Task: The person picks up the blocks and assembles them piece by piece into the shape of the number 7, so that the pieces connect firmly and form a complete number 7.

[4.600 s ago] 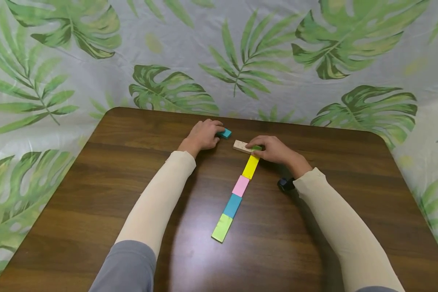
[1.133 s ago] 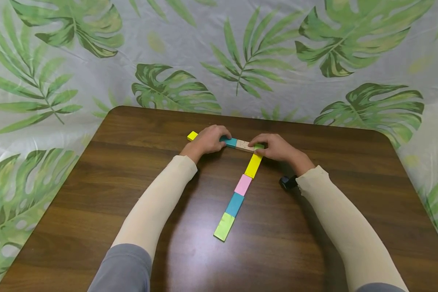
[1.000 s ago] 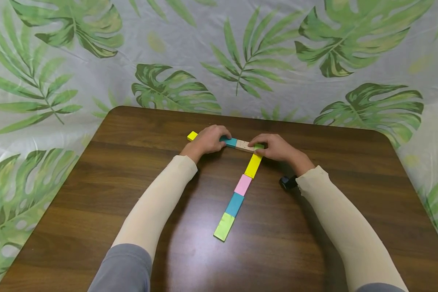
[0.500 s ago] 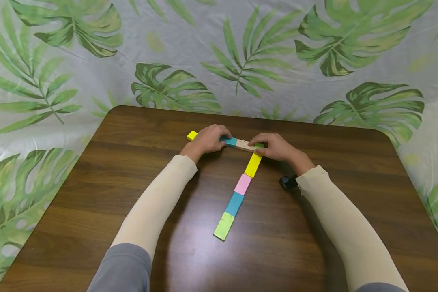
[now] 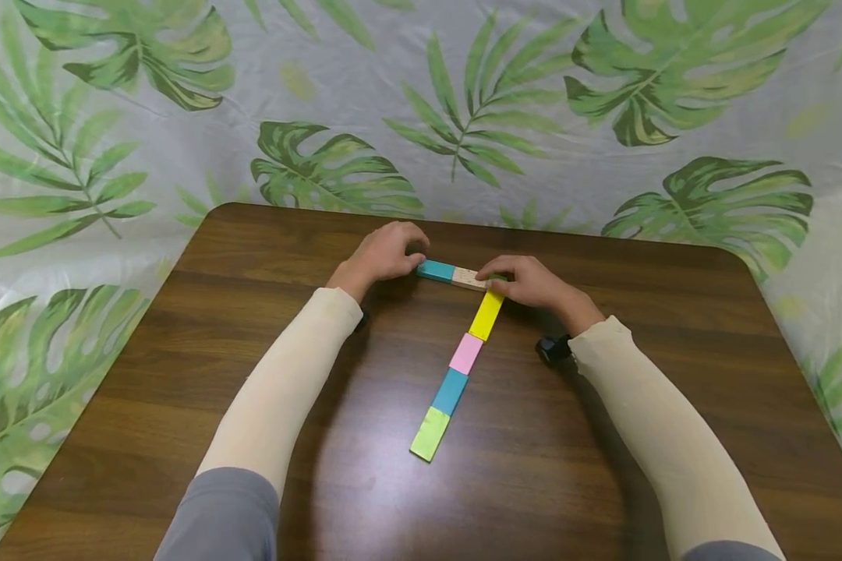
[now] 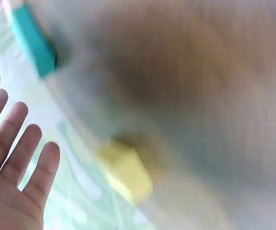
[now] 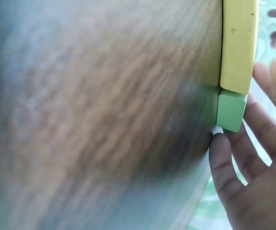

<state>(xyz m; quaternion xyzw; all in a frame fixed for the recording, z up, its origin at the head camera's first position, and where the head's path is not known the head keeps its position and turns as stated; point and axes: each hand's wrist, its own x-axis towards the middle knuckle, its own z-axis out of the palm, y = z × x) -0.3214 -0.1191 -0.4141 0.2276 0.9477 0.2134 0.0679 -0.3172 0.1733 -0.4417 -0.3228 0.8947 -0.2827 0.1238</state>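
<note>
Flat coloured blocks form a bent line on the table. Its long arm runs from a lime green block (image 5: 429,434) through blue (image 5: 450,392), pink (image 5: 466,353) and yellow (image 5: 486,315) blocks to a green block (image 7: 231,110) at the corner. From there a bare wooden block (image 5: 467,278) and a teal block (image 5: 436,270) extend left. My right hand (image 5: 529,280) pinches the green block, thumb and fingers about it. Just past the teal block's left end, my left hand (image 5: 386,251) hovers with spread fingers, holding nothing. A loose yellow block (image 6: 130,175) shows in the left wrist view, hidden in the head view.
The brown wooden table (image 5: 203,351) extends around the blocks. Behind its far edge hangs a pale curtain (image 5: 533,47) with green leaves. A dark band (image 5: 553,351) sits at the right wrist.
The left hand first brought the teal block against the wooden block. Within the last half second it let go and moved left and away, covering the loose yellow block. The right hand stayed put.
</note>
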